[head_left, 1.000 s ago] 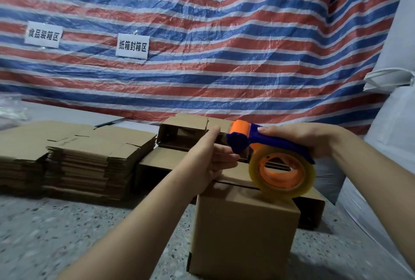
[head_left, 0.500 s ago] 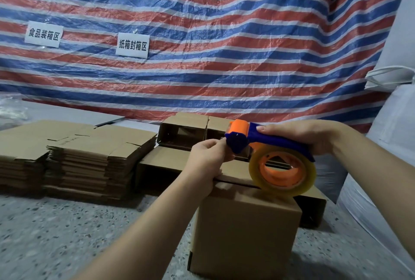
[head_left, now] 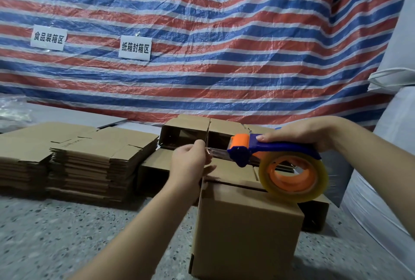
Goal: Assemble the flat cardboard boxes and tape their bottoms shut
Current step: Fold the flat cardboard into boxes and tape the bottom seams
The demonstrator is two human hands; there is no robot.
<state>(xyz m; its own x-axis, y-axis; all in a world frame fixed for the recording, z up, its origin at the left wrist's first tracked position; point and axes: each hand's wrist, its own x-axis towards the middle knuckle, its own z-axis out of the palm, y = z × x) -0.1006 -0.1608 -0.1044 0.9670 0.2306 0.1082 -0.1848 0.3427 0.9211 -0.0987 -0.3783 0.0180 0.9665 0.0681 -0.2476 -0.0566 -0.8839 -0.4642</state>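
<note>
Cardboard box (head_left: 244, 230) stands low and right of centre in the frame, folded flaps up, so its seam faces you for taping. Just above it your right hand (head_left: 307, 135) wraps the blue handle of the tape dispenser (head_left: 274, 156), roll hanging over the box top. Your left hand (head_left: 190, 160) pinches the free tape end (head_left: 216, 152), drawn taut toward the left, likely to start a strip. Beyond, assembled boxes (head_left: 186, 131) lie open-sided; flat cardboard stacks (head_left: 89, 158) wait at left.
</note>
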